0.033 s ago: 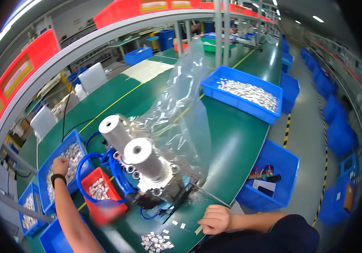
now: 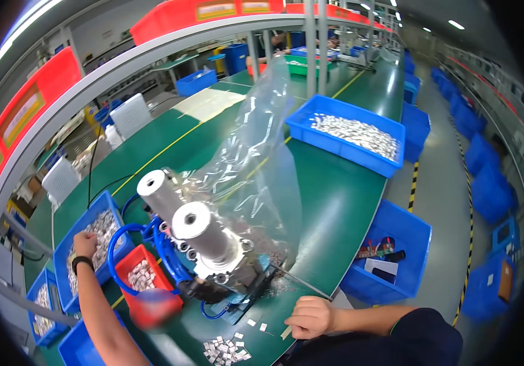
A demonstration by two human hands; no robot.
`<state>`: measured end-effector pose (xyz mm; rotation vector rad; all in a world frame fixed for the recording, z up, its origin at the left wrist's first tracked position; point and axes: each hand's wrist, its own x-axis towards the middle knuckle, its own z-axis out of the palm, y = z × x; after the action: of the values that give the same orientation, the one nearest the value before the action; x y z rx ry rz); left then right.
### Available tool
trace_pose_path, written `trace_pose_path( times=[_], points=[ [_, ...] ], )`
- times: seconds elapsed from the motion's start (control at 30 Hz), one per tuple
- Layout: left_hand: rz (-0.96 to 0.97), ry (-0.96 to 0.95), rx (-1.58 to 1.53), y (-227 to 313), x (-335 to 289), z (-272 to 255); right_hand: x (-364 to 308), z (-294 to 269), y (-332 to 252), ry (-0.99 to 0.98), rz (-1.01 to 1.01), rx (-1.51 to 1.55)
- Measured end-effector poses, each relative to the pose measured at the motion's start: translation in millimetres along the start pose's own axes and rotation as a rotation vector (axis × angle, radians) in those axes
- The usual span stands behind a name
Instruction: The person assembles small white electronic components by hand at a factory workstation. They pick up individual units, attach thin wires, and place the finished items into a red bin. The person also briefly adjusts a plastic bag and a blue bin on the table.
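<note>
Two hands: set well apart, one on each side of the twin-cylinder machine (image 2: 213, 247).
Left hand (image 2: 85, 244): reached into the blue bin (image 2: 62, 274) left of the machine, fingers bent down; whether they pinched anything could not be told.
Right hand (image 2: 311, 317): lay to the near right of the machine, fingers curled together beside a tan strip (image 2: 286, 332); a grip on the strip could not be confirmed.
Small pale parts (image 2: 106, 229): heaped in that bin, left of the machine, around the left hand; a hurried scoop could have brought up several together.
Blue hose (image 2: 112, 247): looped from the machine's left side over the red bin (image 2: 163, 274); a forearm swung toward the machine might have snagged it and strained a fitting.
Loose parts (image 2: 225, 351): scattered on the tabletop (image 2: 329, 207) on the machine's near side; a dragged sleeve seemed likely to sweep some away.
Metal rod (image 2: 303, 282): slanted from the machine's right side toward the right hand; a careless lift of the wrist might have knocked it.
Clear plastic sheet (image 2: 262, 122): rose behind the machine, crumpled; if it had slumped forward, it could have fouled the mechanism.
</note>
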<state>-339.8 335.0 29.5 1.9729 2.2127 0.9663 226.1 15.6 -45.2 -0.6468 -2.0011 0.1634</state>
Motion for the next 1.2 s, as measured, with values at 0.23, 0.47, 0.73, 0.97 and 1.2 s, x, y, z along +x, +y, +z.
trace_pose_path(
  times=[0.23, 0.47, 0.73, 0.97, 1.2],
  points=[
    [-0.175, 0.056, 0.075, -26, -2, -28, 1, 3, 2, -0.056, -0.003, -0.003],
    [-0.368, 0.116, -0.800, 50, -67, -87, 26, 1, -37, -0.027, 0.186, 0.393],
    [-0.255, -0.056, -0.773, 171, -275, -144, 142, 94, -85, -0.644, 1.219, 1.623],
    [-0.154, -0.082, -0.481, 211, -364, -97, 163, 133, -66, -0.667, 1.400, 1.657],
    [-0.338, 0.201, -1.131, 199, -389, -44, 151, 143, -53, -0.538, 1.400, 1.623]
  ],
)
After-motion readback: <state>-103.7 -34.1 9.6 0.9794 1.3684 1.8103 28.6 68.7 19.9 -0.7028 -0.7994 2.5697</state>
